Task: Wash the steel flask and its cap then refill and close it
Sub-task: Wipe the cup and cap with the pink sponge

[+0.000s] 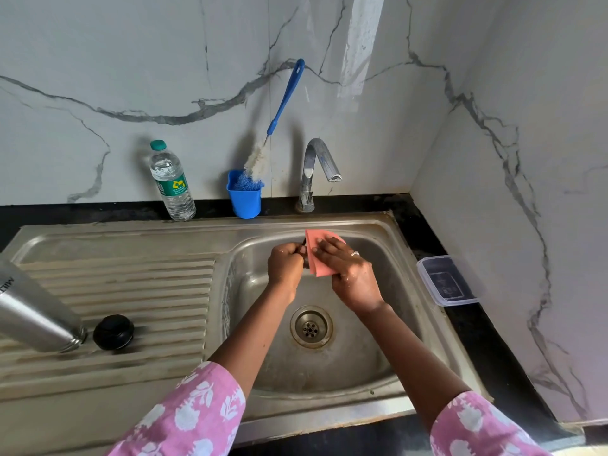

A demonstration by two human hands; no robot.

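Observation:
The steel flask [36, 317] lies on its side on the drainboard at the left, its open mouth pointing right. A round black cap [113, 332] sits on the ribs just beside that mouth. Over the sink basin, my left hand [284, 266] curls round a small dark object [304, 242] that is mostly hidden by the fingers. My right hand [348, 274] holds a pink cloth [317, 261] against that object, with fingers laid over the cloth. Both hands look wet.
The steel sink [408, 278] has its drain [311, 325] below my hands. Behind it stand the tap [317, 166], not running, a blue cup [245, 199] holding a bottle brush [283, 106], and a plastic water bottle [172, 185]. A lidded plastic box [447, 279] lies on the right counter.

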